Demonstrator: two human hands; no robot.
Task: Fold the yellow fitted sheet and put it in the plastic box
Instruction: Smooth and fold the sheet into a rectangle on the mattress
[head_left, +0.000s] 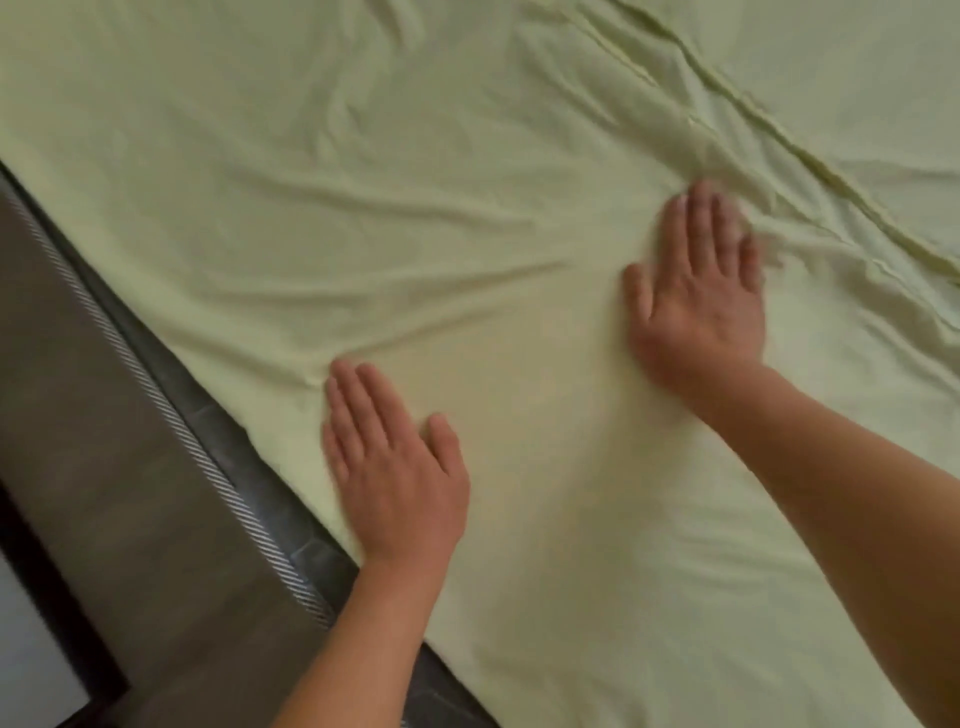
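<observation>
Both palms lie flat, fingers straight, holding nothing: left hand (400, 467) and right hand (698, 291) press the yellow sheet (415, 182), spread under and around them; a bunched ridge (779, 130) runs just beyond the right fingertips

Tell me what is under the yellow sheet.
Past the yellow sheet, only a dark grey quilted edge shows at lower left; everything else beneath is covered. Left hand and right hand press flat on top.
</observation>
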